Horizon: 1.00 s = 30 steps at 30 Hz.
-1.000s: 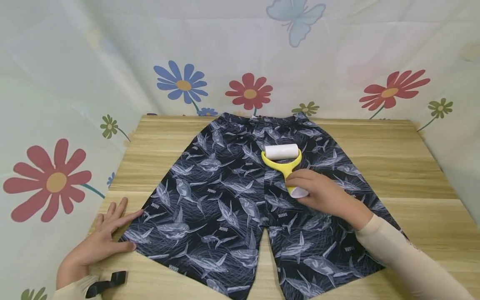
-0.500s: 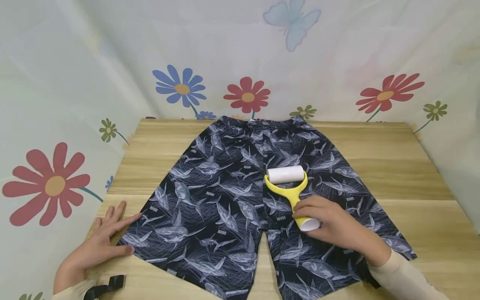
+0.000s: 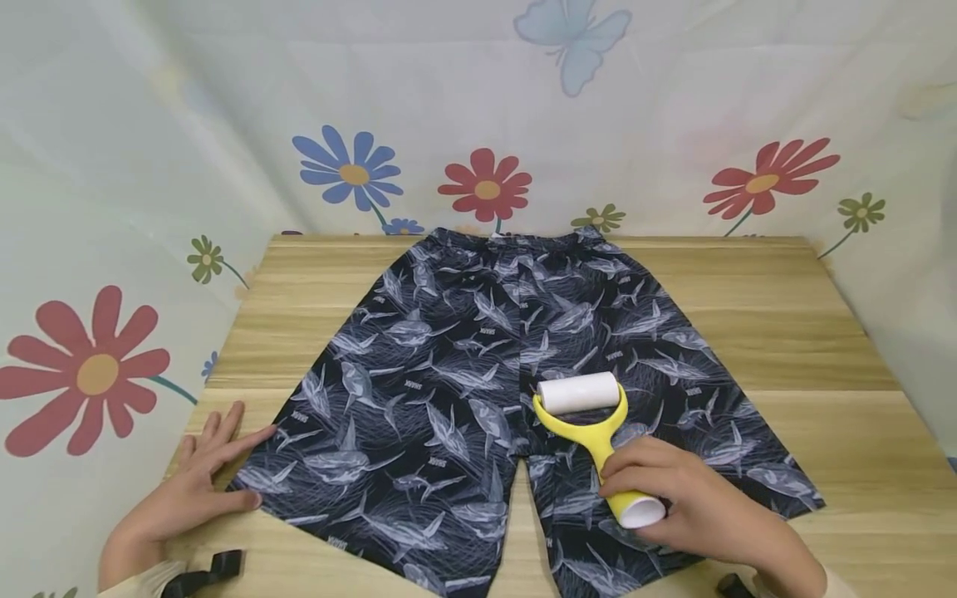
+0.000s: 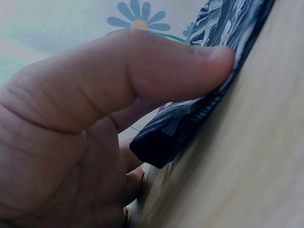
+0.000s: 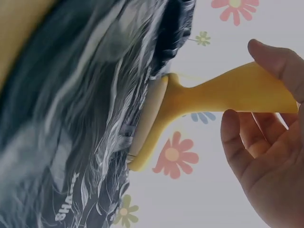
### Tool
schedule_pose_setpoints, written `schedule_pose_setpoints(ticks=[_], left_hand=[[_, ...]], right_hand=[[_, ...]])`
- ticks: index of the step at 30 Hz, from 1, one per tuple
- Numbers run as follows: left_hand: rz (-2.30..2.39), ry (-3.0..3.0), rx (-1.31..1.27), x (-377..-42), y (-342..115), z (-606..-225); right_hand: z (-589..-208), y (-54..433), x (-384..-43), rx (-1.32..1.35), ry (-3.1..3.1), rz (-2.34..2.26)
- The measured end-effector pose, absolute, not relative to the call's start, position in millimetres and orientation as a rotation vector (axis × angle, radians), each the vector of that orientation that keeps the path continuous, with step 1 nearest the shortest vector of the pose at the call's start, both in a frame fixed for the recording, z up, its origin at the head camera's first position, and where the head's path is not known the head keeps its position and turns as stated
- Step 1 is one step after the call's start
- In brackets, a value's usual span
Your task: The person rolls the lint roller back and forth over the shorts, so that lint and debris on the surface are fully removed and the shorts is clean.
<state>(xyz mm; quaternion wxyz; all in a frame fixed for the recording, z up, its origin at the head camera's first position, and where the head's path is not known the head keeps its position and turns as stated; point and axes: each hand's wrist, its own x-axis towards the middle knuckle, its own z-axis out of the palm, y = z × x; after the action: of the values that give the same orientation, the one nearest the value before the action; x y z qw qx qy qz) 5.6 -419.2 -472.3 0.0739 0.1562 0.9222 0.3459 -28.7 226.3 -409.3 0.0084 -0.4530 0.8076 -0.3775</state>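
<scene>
Shark-print shorts (image 3: 441,399) spread flat on the wooden surface (image 3: 792,324): waistband by the far edge, legs toward the near edge, one hem corner near the left edge. Right hand (image 3: 684,494) grips the handle of a yellow lint roller (image 3: 586,433), fingers and thumb around it. White roll (image 3: 579,393) sits right of the centre seam, just above the leg split; right wrist view has it against the fabric. Left hand (image 3: 190,490) is spread, thumb on the outer hem corner, index fingertip at the side edge; a light touch or a firm press, can't tell.

To do the rolling well: even, light pressure, roll flat across its full width, handle low. Straight strokes from waistband toward hem, slightly overlapping. Ease off at the leg split so cloth doesn't bunch. Anchoring the right-hand leg would likely help more, since the left hand is on the opposite leg.
</scene>
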Motion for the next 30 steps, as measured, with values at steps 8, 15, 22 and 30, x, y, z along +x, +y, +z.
schedule_pose_setpoints(ticks=[8,15,22,30], left_hand=[[1.038,2.754,0.472,1.6,-417.9,-474.0],[1.011,2.766,0.438,3.8,-418.6,-474.1],[0.984,2.781,0.419,6.6,-421.5,-472.0],[1.019,2.765,0.462,5.0,-419.9,-472.5]], right_hand=[[-409.0,235.9,-5.0,-1.405,2.437,-1.287],[-400.1,251.8,15.7,-1.151,2.186,-1.426],[-402.8,264.1,17.7,-1.394,1.948,-1.643],[-392.6,274.6,22.0,-1.499,1.876,-1.661]])
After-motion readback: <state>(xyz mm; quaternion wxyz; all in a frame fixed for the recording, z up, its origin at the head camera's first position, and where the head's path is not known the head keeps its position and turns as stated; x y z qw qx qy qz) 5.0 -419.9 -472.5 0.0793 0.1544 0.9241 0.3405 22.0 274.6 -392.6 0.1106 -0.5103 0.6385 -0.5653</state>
